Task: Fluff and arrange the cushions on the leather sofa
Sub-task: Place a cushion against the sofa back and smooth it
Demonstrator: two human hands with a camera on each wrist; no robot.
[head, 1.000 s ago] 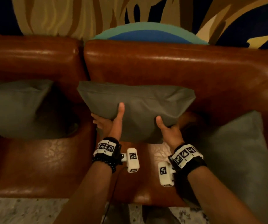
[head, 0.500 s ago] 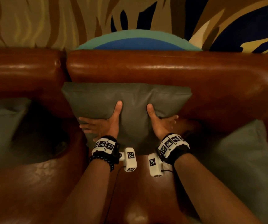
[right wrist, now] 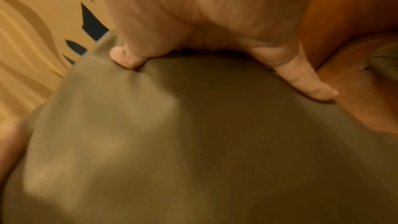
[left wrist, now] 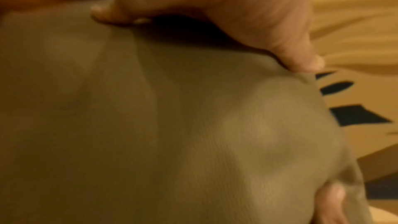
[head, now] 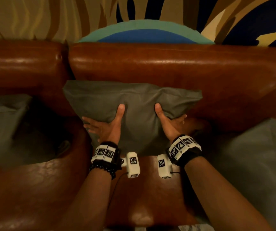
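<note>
Nearby, grey cushions (head: 4,129) flank (left, right) the sofa (head: 167,67)

Behind the seating we see a wall mural (head: 34,17) of tan and brown wavy stripes with dark blue patches and a teal-and-blue arc (head: 143,33). Warm, dim light; pale marbled floor (head: 192,228) below.

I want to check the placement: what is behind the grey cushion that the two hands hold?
Behind the grey cushion rises the brown leather backrest; the cushion's top leans on it. Left hand and right hand hold its sides. Where cushion meets seat is covered.
</note>
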